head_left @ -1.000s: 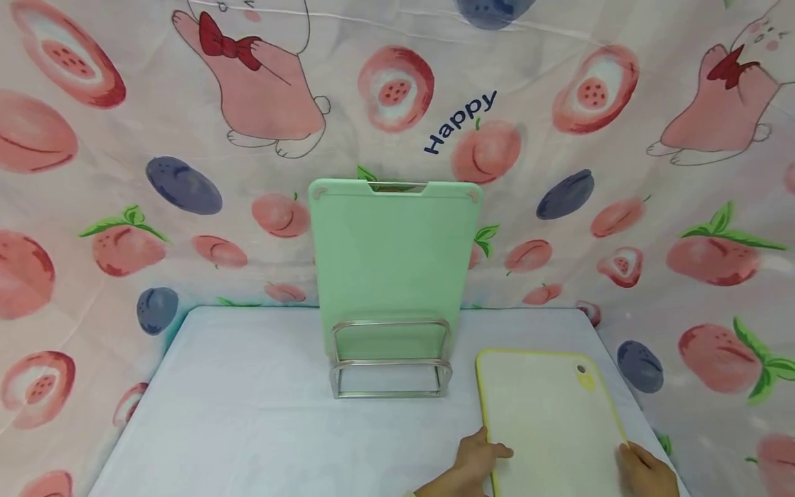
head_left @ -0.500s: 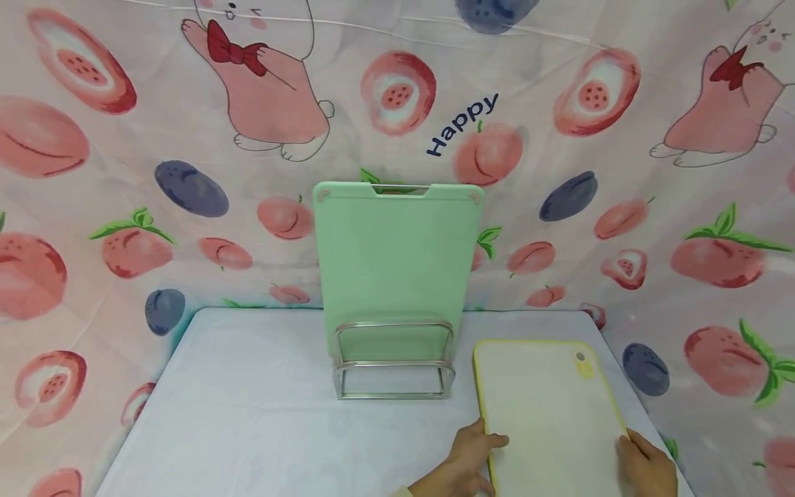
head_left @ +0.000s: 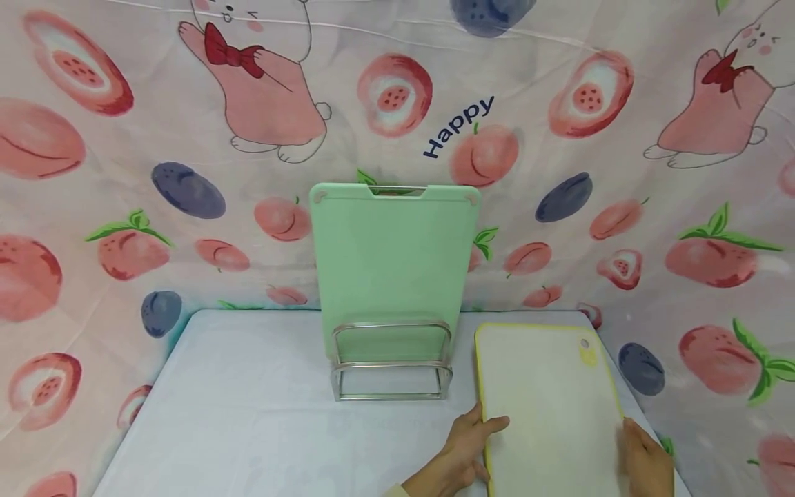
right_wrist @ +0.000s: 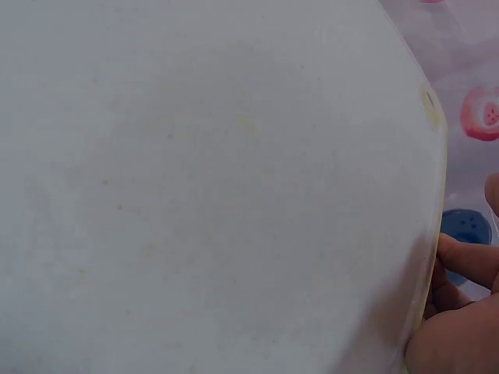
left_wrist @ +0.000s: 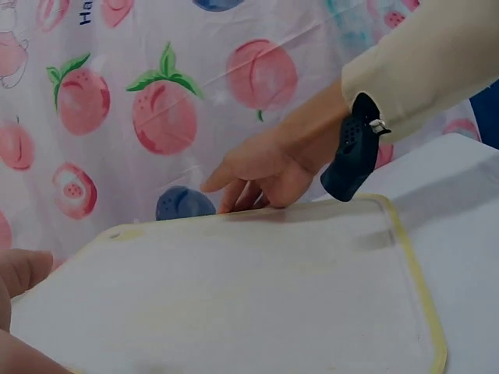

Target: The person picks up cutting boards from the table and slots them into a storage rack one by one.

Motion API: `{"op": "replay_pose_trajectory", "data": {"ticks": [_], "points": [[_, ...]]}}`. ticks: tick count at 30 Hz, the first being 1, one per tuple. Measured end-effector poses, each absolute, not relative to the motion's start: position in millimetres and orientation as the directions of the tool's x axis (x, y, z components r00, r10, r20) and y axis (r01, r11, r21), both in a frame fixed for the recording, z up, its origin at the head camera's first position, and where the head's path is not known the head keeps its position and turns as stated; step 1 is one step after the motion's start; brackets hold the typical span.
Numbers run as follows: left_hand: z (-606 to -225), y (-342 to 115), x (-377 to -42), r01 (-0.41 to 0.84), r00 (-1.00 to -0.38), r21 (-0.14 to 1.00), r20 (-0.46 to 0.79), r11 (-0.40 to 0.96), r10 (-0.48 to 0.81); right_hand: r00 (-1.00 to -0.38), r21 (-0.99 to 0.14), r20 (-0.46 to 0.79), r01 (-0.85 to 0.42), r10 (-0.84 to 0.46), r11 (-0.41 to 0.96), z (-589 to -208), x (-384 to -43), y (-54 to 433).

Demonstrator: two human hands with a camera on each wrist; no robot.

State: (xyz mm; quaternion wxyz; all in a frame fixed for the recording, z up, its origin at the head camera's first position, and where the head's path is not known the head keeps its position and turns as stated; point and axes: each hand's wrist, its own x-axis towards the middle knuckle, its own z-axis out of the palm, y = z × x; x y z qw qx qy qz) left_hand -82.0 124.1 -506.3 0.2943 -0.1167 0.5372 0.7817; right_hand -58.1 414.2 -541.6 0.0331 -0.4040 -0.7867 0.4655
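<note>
With the left hand point(head_left: 462, 443) and right hand point(head_left: 648, 457) holding opposite edges of the white board point(head_left: 553, 407), right of the metal rack point(head_left: 391, 364), support both sides evenly so it does not twist.

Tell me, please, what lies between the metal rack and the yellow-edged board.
In the head view, only bare white cloth separates the metal rack from the yellow-edged board.
</note>
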Motion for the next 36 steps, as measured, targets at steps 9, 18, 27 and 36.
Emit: {"op": "replay_pose_trajectory", "data": {"ticks": [9, 18, 27, 36], "points": [[-500, 122, -84, -0.528, -0.833, 0.809, -0.436, -0.258, 0.34, -0.683, -0.864, -0.275, 0.484, 0.676, 0.138, -531, -60, 412], [-492, 120, -87, -0.492, -0.854, 0.818, -0.389, -0.297, 0.344, -0.683, -0.9, -0.253, 0.425, 0.685, 0.092, -518, -61, 412], [-488, 119, -86, -0.442, -0.878, 0.853, -0.348, -0.278, 0.329, -0.674, -0.874, -0.23, 0.461, 0.702, 0.156, -509, -66, 412], [-483, 115, -90, -0.409, -0.888, 0.87, -0.31, -0.276, 0.34, -0.671, -0.862, -0.186, 0.462, 0.718, 0.208, -502, -69, 413]]}}
